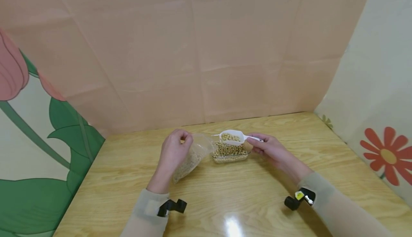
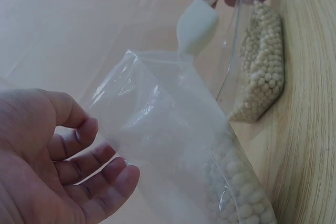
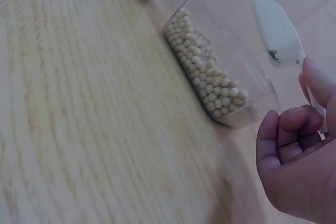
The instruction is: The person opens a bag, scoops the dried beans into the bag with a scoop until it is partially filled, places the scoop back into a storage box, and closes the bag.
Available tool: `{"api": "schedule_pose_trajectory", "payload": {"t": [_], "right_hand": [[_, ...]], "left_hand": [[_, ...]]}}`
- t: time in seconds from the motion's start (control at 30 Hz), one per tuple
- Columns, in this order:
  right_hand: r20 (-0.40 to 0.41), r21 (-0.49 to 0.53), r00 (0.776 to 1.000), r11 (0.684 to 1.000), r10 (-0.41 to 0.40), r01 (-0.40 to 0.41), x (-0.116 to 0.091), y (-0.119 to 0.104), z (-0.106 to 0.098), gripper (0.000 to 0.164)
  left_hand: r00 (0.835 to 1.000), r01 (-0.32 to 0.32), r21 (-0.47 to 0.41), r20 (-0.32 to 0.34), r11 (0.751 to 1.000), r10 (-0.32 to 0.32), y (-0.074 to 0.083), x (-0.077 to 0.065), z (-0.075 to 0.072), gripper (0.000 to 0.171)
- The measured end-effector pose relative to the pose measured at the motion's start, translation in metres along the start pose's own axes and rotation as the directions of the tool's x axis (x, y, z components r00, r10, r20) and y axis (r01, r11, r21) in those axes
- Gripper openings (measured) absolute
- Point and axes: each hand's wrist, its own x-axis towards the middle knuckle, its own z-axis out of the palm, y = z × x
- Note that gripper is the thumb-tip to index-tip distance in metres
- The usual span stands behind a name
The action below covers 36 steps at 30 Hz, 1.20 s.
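Note:
My right hand [image 1: 268, 147] holds the handle of a white scoop [image 1: 237, 142] that carries a heap of pale round beans, likely soybeans. The scoop is over a clear rectangular container [image 1: 230, 159] partly filled with the same beans [image 3: 202, 72]. To its left leans a clear plastic bag [image 1: 190, 161] with beans in its bottom [image 2: 239, 182]. My left hand [image 1: 175, 147] grips the bag's edge near the top, its fingers curled at the film. In the left wrist view the scoop's tip is close to the bag's upper corner; whether they touch I cannot tell.
Everything stands on a wood-grain table [image 1: 206, 201]. A pinkish sheet [image 1: 193, 51] covers the wall behind it. Walls with painted flowers flank the table left and right. Each wrist wears a cuff with a small black camera.

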Motion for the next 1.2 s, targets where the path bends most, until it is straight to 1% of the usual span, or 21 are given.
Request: {"api": "schedule_pose_trajectory", "payload": {"t": [0.3,0.4,0.53,0.73,0.93,1.1,1.2], "right_hand": [[0.001,0.012,0.999,0.999,-0.037,0.037,-0.007,-0.015,0.002,0.010],[0.013,0.013,0.999,0.999,-0.045,0.045,-0.010,-0.020,0.003,0.012],[0.026,0.004,0.998,0.998,-0.057,0.057,-0.013,-0.028,0.009,0.013],[0.054,-0.025,0.997,0.998,-0.064,0.065,-0.017,-0.038,0.023,0.016],[0.056,-0.084,0.997,0.995,-0.049,0.054,-0.017,-0.042,0.036,0.020],[0.030,-0.167,0.999,0.985,-0.044,0.049,-0.012,-0.042,0.046,0.034],[0.027,-0.223,0.998,0.973,-0.052,0.057,-0.010,-0.043,0.051,0.043]], "left_hand": [[1.000,0.009,0.003,0.001,1.000,-0.009,0.000,0.001,0.000,0.016],[1.000,0.008,0.008,0.000,1.000,-0.008,0.000,0.001,0.000,0.016],[1.000,0.013,0.003,-0.002,1.000,-0.013,0.000,0.001,0.000,0.015],[1.000,0.004,0.010,-0.012,1.000,-0.004,-0.001,0.002,0.002,0.015],[1.000,0.012,0.012,-0.008,1.000,-0.012,-0.001,0.002,0.002,0.015],[1.000,0.009,0.014,-0.014,1.000,-0.008,0.000,0.003,0.001,0.015],[1.000,0.006,0.017,-0.018,1.000,-0.006,0.000,0.004,0.002,0.015]]}}
